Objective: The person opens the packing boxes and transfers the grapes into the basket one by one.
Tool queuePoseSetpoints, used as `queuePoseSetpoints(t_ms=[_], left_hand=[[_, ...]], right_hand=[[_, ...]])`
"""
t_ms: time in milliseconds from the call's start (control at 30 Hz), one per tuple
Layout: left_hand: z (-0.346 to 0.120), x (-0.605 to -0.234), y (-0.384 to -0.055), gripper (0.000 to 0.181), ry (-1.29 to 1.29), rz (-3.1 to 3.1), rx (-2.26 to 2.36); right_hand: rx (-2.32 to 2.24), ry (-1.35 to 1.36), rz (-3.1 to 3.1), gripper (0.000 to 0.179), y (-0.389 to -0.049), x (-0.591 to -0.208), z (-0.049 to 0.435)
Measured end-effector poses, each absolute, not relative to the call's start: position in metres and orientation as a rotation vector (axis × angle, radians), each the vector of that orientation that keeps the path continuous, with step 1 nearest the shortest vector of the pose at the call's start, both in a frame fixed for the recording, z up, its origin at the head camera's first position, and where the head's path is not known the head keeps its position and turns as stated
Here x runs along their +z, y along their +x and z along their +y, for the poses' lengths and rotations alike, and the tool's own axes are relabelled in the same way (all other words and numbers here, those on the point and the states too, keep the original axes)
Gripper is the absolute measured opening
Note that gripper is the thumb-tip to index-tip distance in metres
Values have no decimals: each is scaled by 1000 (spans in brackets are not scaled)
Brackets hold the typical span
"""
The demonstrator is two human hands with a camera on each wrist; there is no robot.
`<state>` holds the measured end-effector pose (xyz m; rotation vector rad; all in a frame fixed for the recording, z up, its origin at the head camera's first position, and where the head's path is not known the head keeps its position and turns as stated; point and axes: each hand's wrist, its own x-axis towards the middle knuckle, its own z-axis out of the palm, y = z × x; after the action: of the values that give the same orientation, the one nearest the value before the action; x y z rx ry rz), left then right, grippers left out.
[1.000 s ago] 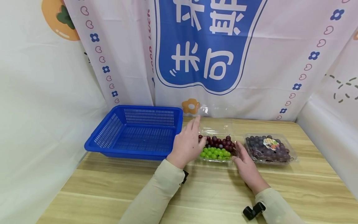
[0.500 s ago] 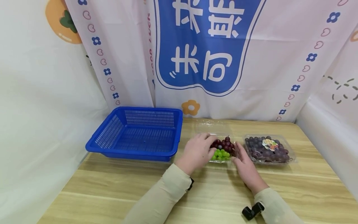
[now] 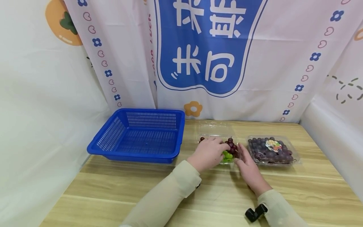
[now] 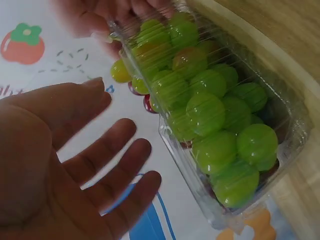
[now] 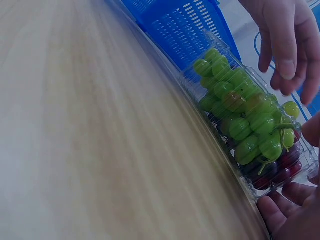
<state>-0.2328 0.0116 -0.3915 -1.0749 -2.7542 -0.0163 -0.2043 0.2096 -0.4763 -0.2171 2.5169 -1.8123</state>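
A clear plastic clamshell box [image 4: 186, 167] sits on the table with its lid [image 3: 216, 128] folded back. Inside, green grapes [image 4: 206, 114] lie along the near side and dark red grapes [image 3: 231, 145] behind them. My left hand [image 3: 208, 154] hovers over the box and covers much of the fruit in the head view. Its fingers are spread and only slightly bent, with nothing between them in the left wrist view. My right hand [image 3: 250, 172] holds the box's right end, thumb at the near corner and fingers around the end wall.
To the left stands a blue plastic basket [image 3: 135, 155] with nothing in it. A closed clear box of dark grapes [image 3: 272, 153] with a fruit sticker is close to my right hand. Behind the wooden table [image 3: 221, 201] hangs a printed cloth [image 3: 133, 82].
My left hand has come down from the upright lid and moved right over the grapes. The lid has dropped back toward the table. My right hand keeps its place at the box.
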Motion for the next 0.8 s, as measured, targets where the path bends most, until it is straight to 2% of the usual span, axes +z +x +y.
queuePoseSetpoints(t_ms=[233, 500, 800], left_hand=[[24, -394, -242, 35, -1352, -2711, 185], [28, -403, -254, 32, -1509, -2681, 205], [33, -415, -270, 10, -1612, -2540, 115]], right_hand=[[-1845, -261, 2470, 66, -204, -475, 212], [-1904, -300, 2412, 67, -202, -478, 212], [-1901, -282, 2419, 66, -203, -479, 212]])
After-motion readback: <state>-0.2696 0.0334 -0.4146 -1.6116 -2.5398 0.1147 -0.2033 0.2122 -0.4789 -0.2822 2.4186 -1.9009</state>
